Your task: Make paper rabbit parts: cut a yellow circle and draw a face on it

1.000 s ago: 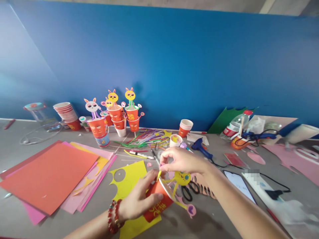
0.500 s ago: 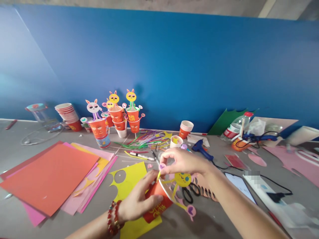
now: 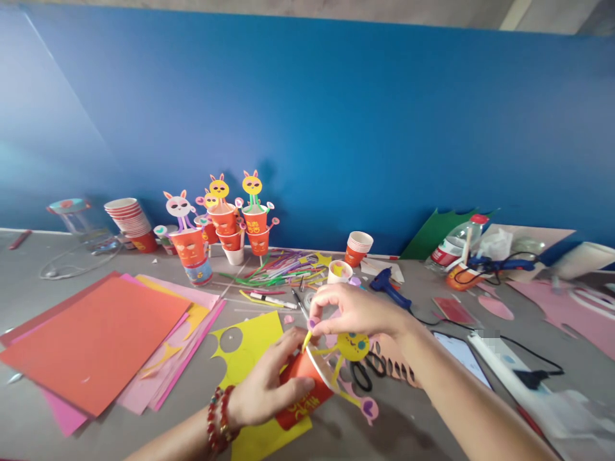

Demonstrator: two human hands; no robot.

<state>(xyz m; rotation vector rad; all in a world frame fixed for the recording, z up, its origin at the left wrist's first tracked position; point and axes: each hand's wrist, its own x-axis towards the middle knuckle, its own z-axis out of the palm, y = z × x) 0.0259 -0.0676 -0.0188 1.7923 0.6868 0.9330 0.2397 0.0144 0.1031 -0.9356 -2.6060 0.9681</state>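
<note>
My left hand (image 3: pixel 266 384) is wrapped round a red paper cup (image 3: pixel 307 387) that lies tilted, its white rim facing up and right. Yellow strips stick out past the rim. One of them carries a round yellow paper face (image 3: pixel 353 346), and another ends in a pink paper disc (image 3: pixel 369 410) with a purple heart. Beside the rim, my right hand (image 3: pixel 343 310) pinches a small pink and purple paper piece (image 3: pixel 313 324) at the tip of a yellow strip (image 3: pixel 307 339). Under the cup lies a cut yellow sheet (image 3: pixel 254 346).
Black-handled scissors (image 3: pixel 362 376) lie just right of the cup. A blue glue gun (image 3: pixel 390 289) and a power strip (image 3: pixel 504 365) are further right. Coloured paper sheets (image 3: pixel 96 339) cover the left side. Finished cup figures (image 3: pixel 189 243) and coloured strips (image 3: pixel 283 269) stand and lie behind.
Both hands keep their hold on the cup and the strip end. Only a slight shift of the right fingers shows, and they now cover more of the small paper piece.
</note>
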